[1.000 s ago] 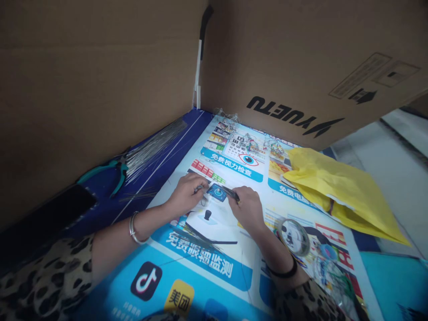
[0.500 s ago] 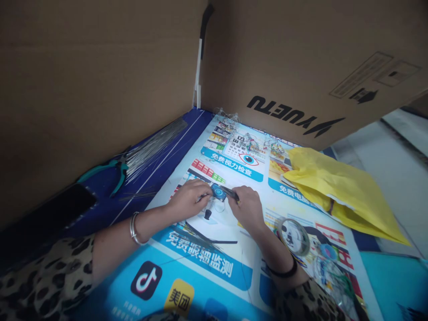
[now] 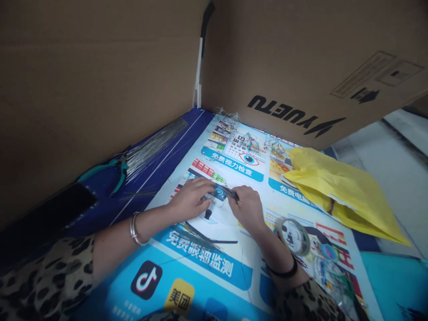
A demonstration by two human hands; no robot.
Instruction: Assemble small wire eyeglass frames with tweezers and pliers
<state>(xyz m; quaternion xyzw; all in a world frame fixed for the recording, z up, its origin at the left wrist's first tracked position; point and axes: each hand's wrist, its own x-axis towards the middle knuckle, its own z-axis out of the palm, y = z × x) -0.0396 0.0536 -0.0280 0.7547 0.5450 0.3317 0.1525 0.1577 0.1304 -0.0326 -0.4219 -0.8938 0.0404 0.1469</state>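
In the head view my right hand [image 3: 248, 208] is closed around a small pair of pliers [image 3: 230, 192], its dark jaws pointing left toward my other hand. My left hand [image 3: 191, 197] pinches a thin wire [image 3: 219, 204], part of which shows as a loop below the jaws. The fingers hide most of the wire. Both hands work close together above the printed poster [image 3: 214, 249]. Several loose straight wires [image 3: 197, 236] lie on the poster, nearer to me than my hands.
Teal-handled pliers [image 3: 117, 174] and a bundle of straight wires [image 3: 154, 149] lie at left. Tangled wire pieces [image 3: 247, 142] lie toward the back. A roll of tape [image 3: 294, 237] and a yellow bag [image 3: 344, 191] are at right. Cardboard walls [image 3: 284, 53] enclose the back and left.
My left fingers have shifted slightly right and stretched further over the wire, toward the pliers' tips. My right hand with the pliers has hardly moved.
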